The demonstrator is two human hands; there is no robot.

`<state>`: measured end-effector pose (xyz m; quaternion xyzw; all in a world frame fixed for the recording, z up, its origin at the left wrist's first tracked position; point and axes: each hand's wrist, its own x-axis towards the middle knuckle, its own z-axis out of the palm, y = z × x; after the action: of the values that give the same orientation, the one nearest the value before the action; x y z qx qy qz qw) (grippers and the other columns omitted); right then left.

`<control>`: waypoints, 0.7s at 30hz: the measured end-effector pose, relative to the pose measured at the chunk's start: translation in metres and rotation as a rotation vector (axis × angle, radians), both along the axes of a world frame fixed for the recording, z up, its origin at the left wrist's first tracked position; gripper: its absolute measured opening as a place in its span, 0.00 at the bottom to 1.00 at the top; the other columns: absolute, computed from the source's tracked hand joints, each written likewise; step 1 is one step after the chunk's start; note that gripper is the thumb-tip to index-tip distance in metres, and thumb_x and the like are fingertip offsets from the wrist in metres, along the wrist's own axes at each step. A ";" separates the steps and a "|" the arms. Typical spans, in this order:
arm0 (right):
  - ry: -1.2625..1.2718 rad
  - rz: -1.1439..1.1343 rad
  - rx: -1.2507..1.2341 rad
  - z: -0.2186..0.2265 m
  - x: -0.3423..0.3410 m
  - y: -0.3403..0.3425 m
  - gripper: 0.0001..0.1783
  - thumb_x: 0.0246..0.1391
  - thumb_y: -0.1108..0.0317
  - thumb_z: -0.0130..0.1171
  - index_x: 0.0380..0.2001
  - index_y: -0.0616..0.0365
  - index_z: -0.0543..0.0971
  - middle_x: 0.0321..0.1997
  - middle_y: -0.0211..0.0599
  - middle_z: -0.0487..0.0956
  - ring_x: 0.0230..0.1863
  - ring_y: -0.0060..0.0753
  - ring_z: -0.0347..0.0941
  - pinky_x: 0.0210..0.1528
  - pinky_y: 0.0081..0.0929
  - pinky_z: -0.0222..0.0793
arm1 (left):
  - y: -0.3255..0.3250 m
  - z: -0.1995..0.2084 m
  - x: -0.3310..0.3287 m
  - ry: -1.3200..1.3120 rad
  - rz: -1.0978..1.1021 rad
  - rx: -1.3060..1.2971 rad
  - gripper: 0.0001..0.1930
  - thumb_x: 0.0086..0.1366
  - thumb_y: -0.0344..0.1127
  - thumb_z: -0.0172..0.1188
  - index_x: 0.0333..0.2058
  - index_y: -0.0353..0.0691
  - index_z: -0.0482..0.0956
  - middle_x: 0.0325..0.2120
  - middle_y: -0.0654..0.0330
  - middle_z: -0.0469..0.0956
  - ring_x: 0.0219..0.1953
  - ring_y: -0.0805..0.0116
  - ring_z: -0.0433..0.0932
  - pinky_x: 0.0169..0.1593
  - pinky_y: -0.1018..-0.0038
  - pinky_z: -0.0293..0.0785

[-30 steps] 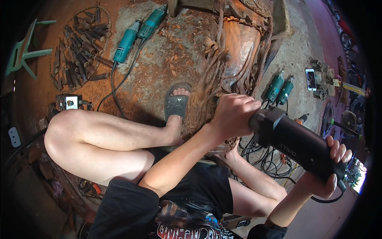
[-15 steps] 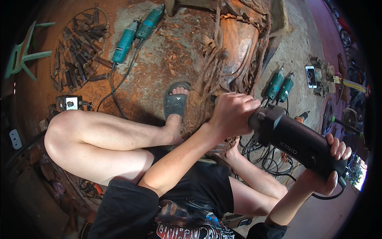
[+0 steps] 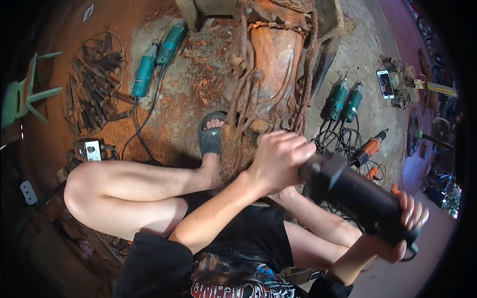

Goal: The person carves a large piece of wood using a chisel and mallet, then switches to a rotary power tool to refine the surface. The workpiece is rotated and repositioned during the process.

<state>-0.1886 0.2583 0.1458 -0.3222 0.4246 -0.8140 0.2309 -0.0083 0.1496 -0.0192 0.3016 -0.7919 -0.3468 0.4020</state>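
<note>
Across the right of the view lies a black angle grinder (image 3: 357, 193), its body slanting down to the right. My left hand (image 3: 280, 159) is closed around its front end, fingers wrapped over whatever part lies beneath. At the rear end of the body, by the cord, my right hand (image 3: 397, 231) is wrapped around it. Just beyond my left hand stands a carved wood piece (image 3: 276, 64), with a smooth orange-brown middle and rough, root-like strands along its sides. The grinder's working end is hidden behind my left hand, so contact with the wood cannot be told.
Two teal die grinders (image 3: 154, 64) lie at the left, two more (image 3: 343, 102) at the right. An orange-and-black power tool (image 3: 368, 149) sits among tangled cords (image 3: 338, 136). Many carving bits (image 3: 99, 89) lie far left near a green chair (image 3: 30, 94). A phone (image 3: 385, 84) rests far right.
Both hands and the grinder have shifted a little left and down in the view. The surroundings have also shifted, as the head view moved. Both hands keep their hold.
</note>
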 end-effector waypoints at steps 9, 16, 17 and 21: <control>0.089 0.354 -0.164 0.015 -0.020 0.016 0.19 0.41 0.73 0.76 0.30 0.46 0.73 0.27 0.21 0.78 0.33 0.21 0.78 0.44 0.24 0.70 | 0.005 0.025 -0.022 0.019 -0.124 0.005 0.06 0.47 0.27 0.69 0.22 0.39 0.79 0.20 0.65 0.77 0.22 0.68 0.78 0.27 0.72 0.74; -0.013 0.412 -0.124 0.011 -0.075 0.018 0.24 0.32 0.85 0.75 0.31 0.57 0.72 0.26 0.38 0.81 0.29 0.37 0.82 0.41 0.34 0.77 | 0.001 0.042 -0.044 -0.157 -0.190 0.048 0.07 0.43 0.33 0.68 0.23 0.41 0.81 0.20 0.63 0.76 0.25 0.64 0.79 0.32 0.68 0.76; 0.046 0.412 -0.088 0.015 -0.081 0.028 0.23 0.34 0.83 0.74 0.32 0.58 0.71 0.28 0.39 0.82 0.32 0.38 0.83 0.43 0.36 0.77 | 0.000 0.046 -0.056 -0.144 -0.217 0.054 0.06 0.45 0.32 0.68 0.22 0.41 0.79 0.19 0.62 0.75 0.23 0.63 0.78 0.31 0.68 0.75; 0.122 0.480 -0.122 0.013 -0.093 0.065 0.24 0.35 0.83 0.71 0.35 0.59 0.70 0.32 0.42 0.81 0.36 0.42 0.83 0.45 0.40 0.77 | 0.014 0.056 -0.069 -0.144 -0.286 0.023 0.06 0.47 0.29 0.68 0.22 0.40 0.78 0.18 0.61 0.75 0.22 0.62 0.78 0.30 0.68 0.74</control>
<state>-0.2821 0.3232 0.1591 -0.4755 0.2995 -0.7390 0.3715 -0.0772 0.1637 0.0366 0.2147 -0.8494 -0.3872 0.2873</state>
